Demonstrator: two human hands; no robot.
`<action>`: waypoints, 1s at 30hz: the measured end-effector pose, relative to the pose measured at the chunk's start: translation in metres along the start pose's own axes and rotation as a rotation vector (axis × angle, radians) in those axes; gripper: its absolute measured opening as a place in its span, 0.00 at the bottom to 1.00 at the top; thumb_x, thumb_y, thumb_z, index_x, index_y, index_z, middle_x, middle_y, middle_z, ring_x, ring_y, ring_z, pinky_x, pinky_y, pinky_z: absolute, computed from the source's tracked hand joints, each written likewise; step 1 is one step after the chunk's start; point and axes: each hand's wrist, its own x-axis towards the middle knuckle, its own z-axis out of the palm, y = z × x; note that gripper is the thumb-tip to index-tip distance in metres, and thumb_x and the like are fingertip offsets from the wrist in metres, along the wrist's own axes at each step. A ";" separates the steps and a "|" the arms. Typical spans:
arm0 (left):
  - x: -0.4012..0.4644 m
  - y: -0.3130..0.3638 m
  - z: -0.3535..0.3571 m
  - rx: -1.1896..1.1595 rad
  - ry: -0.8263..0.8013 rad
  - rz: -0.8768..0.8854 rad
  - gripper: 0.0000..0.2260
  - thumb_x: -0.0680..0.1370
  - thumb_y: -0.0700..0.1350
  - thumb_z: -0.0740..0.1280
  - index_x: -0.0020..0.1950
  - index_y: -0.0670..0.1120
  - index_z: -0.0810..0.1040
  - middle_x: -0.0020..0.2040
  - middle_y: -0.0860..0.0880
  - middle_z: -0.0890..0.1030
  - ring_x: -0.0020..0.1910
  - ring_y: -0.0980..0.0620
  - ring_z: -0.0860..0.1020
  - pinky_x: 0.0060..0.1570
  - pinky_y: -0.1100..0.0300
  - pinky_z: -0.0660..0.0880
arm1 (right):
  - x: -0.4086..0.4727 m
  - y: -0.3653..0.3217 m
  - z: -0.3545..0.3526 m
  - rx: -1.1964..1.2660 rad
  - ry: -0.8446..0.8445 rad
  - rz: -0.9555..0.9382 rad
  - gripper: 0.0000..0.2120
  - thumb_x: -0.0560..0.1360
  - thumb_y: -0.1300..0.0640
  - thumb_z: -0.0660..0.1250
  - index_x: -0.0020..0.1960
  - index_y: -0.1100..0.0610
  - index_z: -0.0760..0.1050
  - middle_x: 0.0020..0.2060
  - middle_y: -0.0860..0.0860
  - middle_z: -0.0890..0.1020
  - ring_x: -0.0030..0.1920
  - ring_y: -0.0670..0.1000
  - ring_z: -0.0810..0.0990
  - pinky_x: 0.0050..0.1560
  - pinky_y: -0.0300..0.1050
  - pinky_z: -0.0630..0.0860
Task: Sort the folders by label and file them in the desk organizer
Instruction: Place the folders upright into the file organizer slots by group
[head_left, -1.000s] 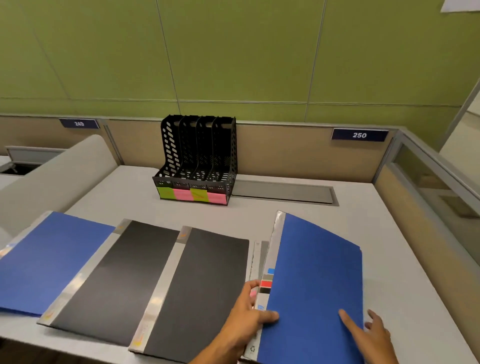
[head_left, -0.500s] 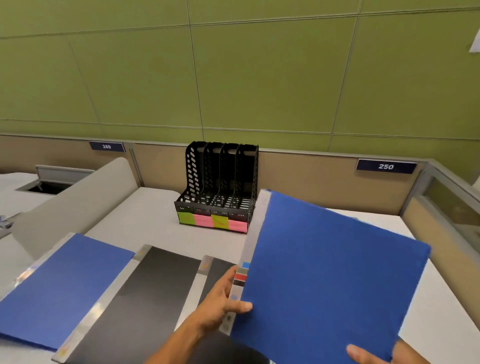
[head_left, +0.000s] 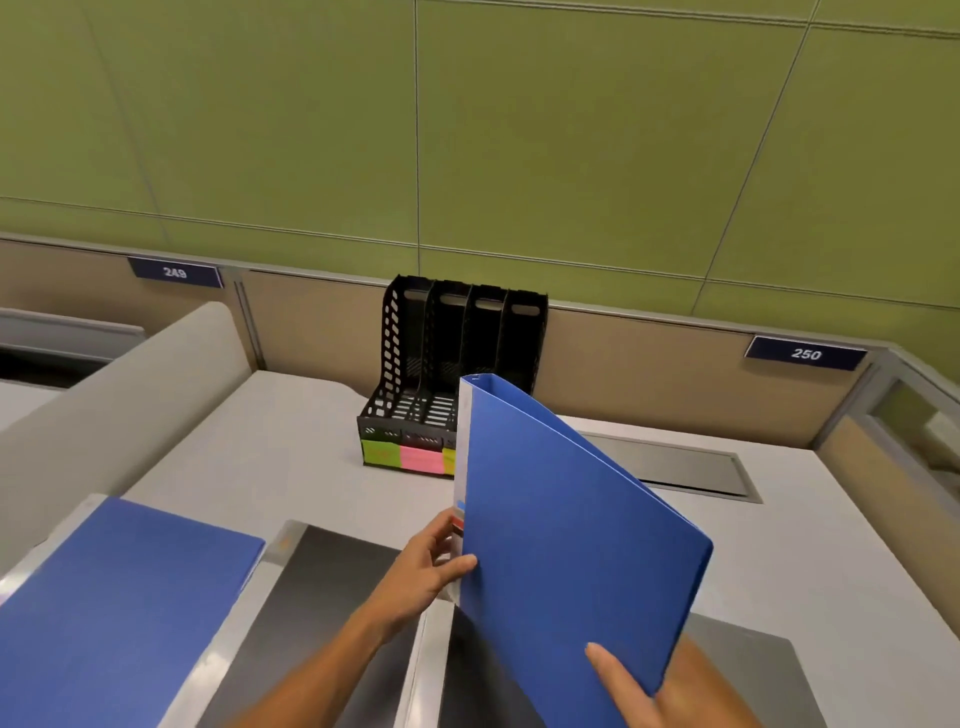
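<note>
I hold a blue folder (head_left: 566, 540) upright above the desk, spine towards me, its top edge in front of the black desk organizer (head_left: 457, 358). My left hand (head_left: 426, 566) grips the silver spine, thumb on the blue cover. My right hand (head_left: 649, 686) holds the folder's lower right corner, thumb on the front and fingers behind. The organizer has several empty slots, and green and pink sticky labels (head_left: 402, 457) run along its front; the right ones are hidden by the folder. Another blue folder (head_left: 119, 608) and black folders (head_left: 322, 603) lie flat on the desk.
The grey desk (head_left: 249, 467) is bounded by tan partitions with number plates 249 and 250. A curved divider (head_left: 114, 410) stands on the left. A metal cable flap (head_left: 675, 467) is set into the desk right of the organizer. A further black folder (head_left: 748, 680) lies under my right hand.
The blue folder went from lying on the desk to being lifted, then turned upright, edge-on, towards the organizer. My view has moved closer to the organizer.
</note>
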 end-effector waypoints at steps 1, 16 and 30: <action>0.004 -0.005 -0.004 0.029 0.004 -0.005 0.20 0.80 0.45 0.70 0.70 0.60 0.73 0.68 0.57 0.78 0.69 0.53 0.75 0.69 0.54 0.72 | 0.009 0.001 0.009 0.168 0.029 0.057 0.24 0.73 0.35 0.65 0.61 0.51 0.77 0.50 0.48 0.82 0.51 0.49 0.81 0.53 0.42 0.77; 0.033 -0.122 -0.065 1.246 0.028 -0.226 0.33 0.82 0.64 0.53 0.83 0.50 0.51 0.83 0.48 0.53 0.82 0.42 0.47 0.79 0.42 0.45 | 0.087 -0.033 -0.003 0.401 0.361 0.025 0.06 0.75 0.43 0.66 0.50 0.43 0.74 0.43 0.29 0.80 0.45 0.37 0.82 0.33 0.35 0.80; 0.140 0.012 0.009 0.667 0.134 0.522 0.40 0.80 0.60 0.66 0.83 0.46 0.49 0.83 0.50 0.55 0.81 0.55 0.55 0.78 0.61 0.55 | 0.232 -0.105 -0.003 0.278 0.660 -0.072 0.06 0.82 0.53 0.62 0.51 0.54 0.76 0.44 0.52 0.83 0.40 0.47 0.81 0.35 0.35 0.78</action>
